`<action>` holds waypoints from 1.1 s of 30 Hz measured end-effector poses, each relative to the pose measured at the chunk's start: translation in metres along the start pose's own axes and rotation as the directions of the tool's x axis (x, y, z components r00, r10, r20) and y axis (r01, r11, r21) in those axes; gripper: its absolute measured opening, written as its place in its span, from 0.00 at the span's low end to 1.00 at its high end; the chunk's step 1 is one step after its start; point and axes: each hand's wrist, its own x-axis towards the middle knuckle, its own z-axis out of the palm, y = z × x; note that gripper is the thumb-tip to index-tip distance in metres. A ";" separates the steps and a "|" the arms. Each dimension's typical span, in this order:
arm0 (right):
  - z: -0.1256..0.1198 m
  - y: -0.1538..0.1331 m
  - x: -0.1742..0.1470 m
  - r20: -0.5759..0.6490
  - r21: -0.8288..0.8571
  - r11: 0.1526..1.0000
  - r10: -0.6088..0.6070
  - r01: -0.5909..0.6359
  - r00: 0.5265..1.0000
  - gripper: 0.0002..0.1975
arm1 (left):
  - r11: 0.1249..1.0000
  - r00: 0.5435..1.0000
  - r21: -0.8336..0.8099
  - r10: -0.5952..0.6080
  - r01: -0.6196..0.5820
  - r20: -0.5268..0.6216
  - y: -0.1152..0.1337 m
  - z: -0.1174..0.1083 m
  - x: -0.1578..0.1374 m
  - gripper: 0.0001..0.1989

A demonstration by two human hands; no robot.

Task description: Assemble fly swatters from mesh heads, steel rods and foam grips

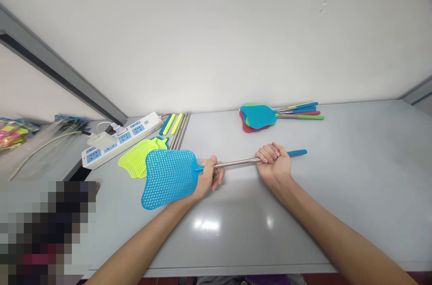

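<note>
A blue fly swatter (pixel 171 178) with a metal rod and a blue grip lies across both my hands, above the grey table. My left hand (pixel 207 175) is closed round the neck, where the perforated blue head meets the rod. Further along, my right hand (pixel 275 163) wraps round the rod just short of the blue grip, fingers curled on top. Yellow-green swatter heads (pixel 135 158) lie beyond the blue head on the left, with a bit of blue showing under them. The palm side of the left hand is partly hidden.
A white power strip (pixel 148 123) with plugs stands at the left. Near it lie yellow grips (pixel 177 124) and several metal rods (pixel 182 130). A pile of finished-looking swatters (pixel 258 116) rests by the wall (pixel 216 42). Beyond the left partition are plastic-wrapped packets (pixel 15 134).
</note>
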 end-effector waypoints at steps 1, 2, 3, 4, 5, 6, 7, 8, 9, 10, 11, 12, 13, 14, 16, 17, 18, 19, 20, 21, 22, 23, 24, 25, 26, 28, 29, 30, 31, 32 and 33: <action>0.000 0.000 0.000 0.000 -0.020 1.000 -0.006 0.006 1.000 0.18 | 1.000 1.000 -0.006 -0.001 0.001 -0.005 0.000 0.000 0.000 0.29; 0.000 0.000 0.000 0.000 -0.035 0.999 -0.012 0.012 1.000 0.18 | 1.000 1.000 -0.010 -0.005 0.005 -0.010 0.000 0.000 0.000 0.28; 0.000 0.000 -0.001 -0.001 -0.043 0.999 -0.015 0.015 1.000 0.18 | 1.000 1.000 -0.010 -0.009 0.009 -0.013 0.000 0.000 0.000 0.28; 0.000 0.001 -0.001 -0.002 -0.046 0.999 -0.017 0.017 1.000 0.18 | 1.000 1.000 -0.007 -0.012 0.012 -0.014 0.000 -0.001 0.000 0.28; 0.000 0.001 -0.001 -0.002 -0.044 0.999 -0.016 0.016 1.000 0.18 | 1.000 1.000 -0.004 -0.012 0.012 -0.014 0.000 -0.001 0.000 0.28; 0.000 0.001 -0.002 -0.002 -0.037 0.999 -0.011 0.011 1.000 0.18 | 1.000 1.000 -0.001 -0.011 0.011 -0.013 -0.001 -0.001 0.000 0.28; 0.000 0.002 -0.002 -0.001 -0.026 1.000 -0.007 0.007 1.000 0.18 | 1.000 1.000 -0.001 -0.006 0.006 -0.012 -0.001 -0.001 0.000 0.29; 0.000 0.002 -0.002 0.002 -0.011 1.000 -0.002 0.002 1.000 0.18 | 1.000 1.000 -0.004 0.000 0.000 -0.009 -0.001 -0.001 0.000 0.29; 0.001 0.002 -0.002 0.005 0.005 1.000 0.002 -0.002 1.000 0.17 | 1.000 1.000 -0.009 0.001 -0.001 -0.006 -0.002 -0.002 0.000 0.29; 0.001 0.003 -0.002 0.008 0.020 1.000 0.005 -0.005 1.000 0.17 | 1.000 1.000 -0.015 -0.002 0.001 -0.004 -0.002 -0.002 0.000 0.28; 0.001 0.003 -0.003 0.011 0.031 0.999 0.008 -0.008 1.000 0.17 | 1.000 1.000 -0.020 -0.005 0.005 -0.002 -0.002 -0.003 0.001 0.28; 0.001 0.003 -0.003 0.013 0.036 0.999 0.009 -0.009 1.000 0.17 | 1.000 1.000 -0.026 -0.009 0.009 -0.001 -0.003 -0.003 0.001 0.28; 0.001 0.004 -0.003 0.014 0.032 0.999 0.007 -0.008 1.000 0.17 | 0.999 1.000 -0.032 -0.013 0.013 0.001 -0.003 -0.004 0.002 0.28; 0.002 0.004 -0.004 0.015 0.020 1.000 0.002 -0.003 1.000 0.17 | 0.999 1.000 -0.041 -0.018 0.018 0.005 -0.003 -0.005 0.002 0.28; 0.002 0.004 -0.005 0.019 -0.016 1.000 -0.013 0.013 1.000 0.18 | 0.998 1.000 -0.066 -0.024 0.025 0.014 -0.004 -0.006 0.004 0.28; 0.003 0.005 -0.006 0.020 -0.033 0.999 -0.020 0.020 1.000 0.18 | 0.997 0.999 -0.079 -0.027 0.028 0.018 -0.004 -0.006 0.004 0.27; 0.003 0.005 -0.007 0.022 -0.045 0.999 -0.023 0.024 1.000 0.18 | 0.996 0.999 -0.089 -0.030 0.031 0.019 -0.005 -0.005 0.004 0.27; 0.003 0.006 -0.007 0.024 -0.049 0.999 -0.020 0.021 1.000 0.18 | 0.995 0.999 -0.095 -0.030 0.031 0.018 -0.004 -0.003 0.003 0.27; 0.003 0.006 -0.008 0.026 -0.048 0.999 -0.015 0.016 1.000 0.18 | 0.995 0.999 -0.095 -0.027 0.029 0.017 -0.004 -0.002 0.003 0.27; 0.003 0.007 -0.009 0.028 -0.047 0.999 -0.007 0.008 1.000 0.18 | 0.995 1.000 -0.092 -0.025 0.027 0.016 -0.004 0.000 0.002 0.27; 0.004 0.008 -0.009 0.029 -0.048 0.999 -0.001 0.002 1.000 0.18 | 0.996 1.000 -0.090 -0.024 0.025 0.013 -0.003 0.003 0.001 0.27; 0.004 0.008 -0.009 0.029 -0.054 0.999 0.004 -0.002 1.000 0.18 | 0.996 1.000 -0.090 -0.025 0.026 0.013 -0.003 0.005 0.001 0.27; 0.004 0.008 -0.009 0.027 -0.062 0.998 0.004 -0.002 1.000 0.18 | 0.995 1.000 -0.093 -0.028 0.029 0.015 -0.003 0.006 0.001 0.27; 0.005 0.008 -0.009 0.025 -0.070 0.998 0.004 -0.002 1.000 0.18 | 0.995 0.999 -0.098 -0.033 0.035 0.019 -0.003 0.007 0.001 0.27; 0.005 0.008 -0.008 0.024 -0.074 0.997 0.006 -0.004 1.000 0.18 | 0.994 0.999 -0.105 -0.039 0.041 0.022 -0.003 0.008 0.002 0.27; 0.006 0.005 -0.007 0.030 -0.065 0.998 0.017 -0.015 0.999 0.18 | 0.993 0.999 -0.113 -0.042 0.045 0.023 -0.005 0.007 0.004 0.27; 0.007 0.004 -0.006 0.039 -0.058 0.998 0.026 -0.024 0.999 0.18 | 0.993 0.999 -0.111 -0.040 0.042 0.021 -0.006 0.007 0.005 0.27; 0.008 0.002 -0.006 0.049 -0.052 0.998 0.035 -0.033 0.998 0.18 | 0.994 0.999 -0.107 -0.035 0.037 0.015 -0.007 0.006 0.006 0.27; 0.009 0.001 -0.005 0.060 -0.048 0.998 0.043 -0.040 0.997 0.18 | 0.995 1.000 -0.100 -0.029 0.029 0.008 -0.008 0.006 0.006 0.27; 0.010 -0.001 -0.004 0.072 -0.045 0.998 0.049 -0.046 0.996 0.17 | 0.996 1.000 -0.089 -0.024 0.023 0.000 -0.008 0.006 0.007 0.27; 0.010 -0.002 -0.003 0.081 -0.042 0.998 0.057 -0.054 0.995 0.17 | 0.997 1.000 -0.077 -0.023 0.022 -0.009 -0.008 0.006 0.007 0.27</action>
